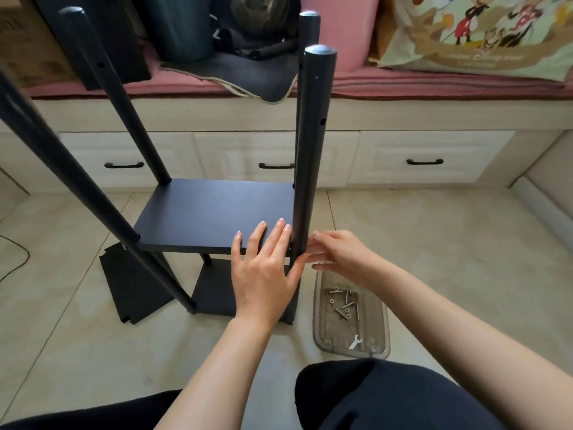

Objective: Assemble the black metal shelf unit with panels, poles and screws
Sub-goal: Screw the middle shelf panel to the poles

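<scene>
Left hand flat, fingers straight, pressing upper panel near corner. Pole between hands; right hand touching it, grip unclear.

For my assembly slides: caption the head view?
Left hand presses the shelf panel while right hand works at the front pole.

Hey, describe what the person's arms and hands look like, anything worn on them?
Both forearms are bare as far as the frame shows, with no sleeves in view. The left hand and right hand wear no gloves, rings, watch or bracelets that I can see. Fingernails are short with a pale, natural look. Dark trousers cover the knees below.
</scene>
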Tool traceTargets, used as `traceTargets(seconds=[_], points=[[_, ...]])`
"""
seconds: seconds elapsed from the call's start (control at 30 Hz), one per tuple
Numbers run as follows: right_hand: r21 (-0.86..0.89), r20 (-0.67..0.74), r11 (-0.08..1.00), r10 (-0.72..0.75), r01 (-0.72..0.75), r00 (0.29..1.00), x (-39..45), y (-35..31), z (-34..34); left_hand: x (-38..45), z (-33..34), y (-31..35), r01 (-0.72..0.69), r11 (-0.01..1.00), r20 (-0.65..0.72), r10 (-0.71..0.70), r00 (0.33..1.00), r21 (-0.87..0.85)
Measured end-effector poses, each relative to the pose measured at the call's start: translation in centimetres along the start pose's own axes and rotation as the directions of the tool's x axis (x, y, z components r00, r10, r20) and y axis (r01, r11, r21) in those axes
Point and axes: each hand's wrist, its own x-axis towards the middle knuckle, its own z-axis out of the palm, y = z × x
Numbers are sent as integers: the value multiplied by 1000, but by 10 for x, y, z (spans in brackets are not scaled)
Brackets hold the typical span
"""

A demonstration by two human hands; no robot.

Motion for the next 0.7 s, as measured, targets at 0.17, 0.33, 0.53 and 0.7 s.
traceTargets(seconds=[0.17,0.33,0.53,0.7], points=[[121,-120,990,90,-76,989,-7,33,-28,0,1,2,12,1000,-11,-12,1000,-15],[84,-125,975,217,-207,968,-5,75,-50,-2,9,0,1,999,-53,-3,999,-39],[-12,-192,947,312,-320,930,17,140,-61,-4,19,1,4,999,-113,-9,994,-48],[-331,-251,880,267,-342,930,54,185,-59,-5,24,-1,-8,998,-159,-2,987,-60]])
